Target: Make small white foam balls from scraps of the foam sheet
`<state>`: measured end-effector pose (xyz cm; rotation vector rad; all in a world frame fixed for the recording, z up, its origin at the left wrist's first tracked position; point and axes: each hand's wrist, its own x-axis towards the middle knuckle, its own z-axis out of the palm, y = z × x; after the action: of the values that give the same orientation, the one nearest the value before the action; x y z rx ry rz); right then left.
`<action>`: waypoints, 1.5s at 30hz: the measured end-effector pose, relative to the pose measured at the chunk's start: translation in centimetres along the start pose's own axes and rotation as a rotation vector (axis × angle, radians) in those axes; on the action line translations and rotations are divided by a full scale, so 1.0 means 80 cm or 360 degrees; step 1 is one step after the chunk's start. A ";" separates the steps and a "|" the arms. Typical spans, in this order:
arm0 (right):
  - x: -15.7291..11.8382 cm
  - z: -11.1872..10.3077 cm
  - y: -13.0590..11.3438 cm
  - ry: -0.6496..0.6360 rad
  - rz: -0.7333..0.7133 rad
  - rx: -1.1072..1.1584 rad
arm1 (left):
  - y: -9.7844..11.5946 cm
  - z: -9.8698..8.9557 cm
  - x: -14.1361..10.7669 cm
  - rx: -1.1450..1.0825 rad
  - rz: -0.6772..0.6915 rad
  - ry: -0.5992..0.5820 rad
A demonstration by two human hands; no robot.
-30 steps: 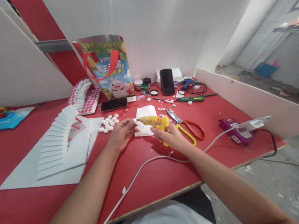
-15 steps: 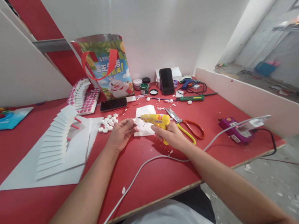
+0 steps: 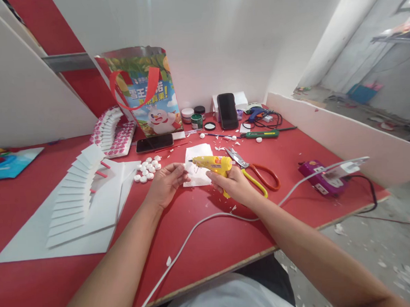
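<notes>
My right hand (image 3: 230, 183) is wrapped round the handle of a yellow hot glue gun (image 3: 210, 163), whose nozzle points left. Close to the nozzle tip, my left hand (image 3: 167, 184) pinches a small white piece (image 3: 185, 166), mostly hidden by the fingers; whether tip and piece touch I cannot tell. Both hands are above a sheet of white paper (image 3: 200, 151) on the red table. Left of my left hand lies a cluster of several small white round pieces (image 3: 147, 171). Scissors (image 3: 257, 172) with orange and yellow handles lie just beyond my right hand.
A white cord (image 3: 208, 217) crosses the front of the table to a purple power strip (image 3: 321, 178). White boards with fanned strips (image 3: 68, 202) lie at left. Behind stand a printed bag (image 3: 154, 101), paint jars (image 3: 196, 121) and a phone (image 3: 227, 111).
The view has shifted very slightly. Both hands keep nearly the same pose, with the glue gun nozzle still close to the white piece.
</notes>
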<state>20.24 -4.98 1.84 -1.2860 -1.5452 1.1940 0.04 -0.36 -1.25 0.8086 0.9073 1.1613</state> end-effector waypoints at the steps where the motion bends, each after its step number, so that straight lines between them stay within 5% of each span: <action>1: 0.000 0.000 0.000 0.0008 -0.0002 -0.0001 | 0.000 0.000 0.000 -0.0005 0.0004 0.0010; 11: -0.004 -0.001 -0.001 -0.0073 -0.0044 -0.0040 | 0.003 0.004 0.000 -0.0032 0.0023 0.0090; 23: 0.001 -0.005 0.005 0.0133 0.0044 -0.0040 | 0.003 0.003 -0.001 -0.0040 0.0035 0.0096; 27: 0.002 -0.033 0.009 0.0424 0.0090 -0.0130 | 0.003 0.001 -0.001 -0.0032 0.0038 0.0095; 36: 0.000 -0.151 0.051 0.0922 0.0277 -0.0717 | 0.003 0.005 -0.003 -0.0116 -0.0012 0.0018; 45: -0.002 -0.157 0.042 0.0867 0.0636 -0.1324 | 0.003 0.000 -0.006 -0.0298 0.0091 -0.0152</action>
<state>33.05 -2.77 1.76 -2.3098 -1.4268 0.2957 -0.13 -0.78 -0.98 0.7344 0.6890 1.2273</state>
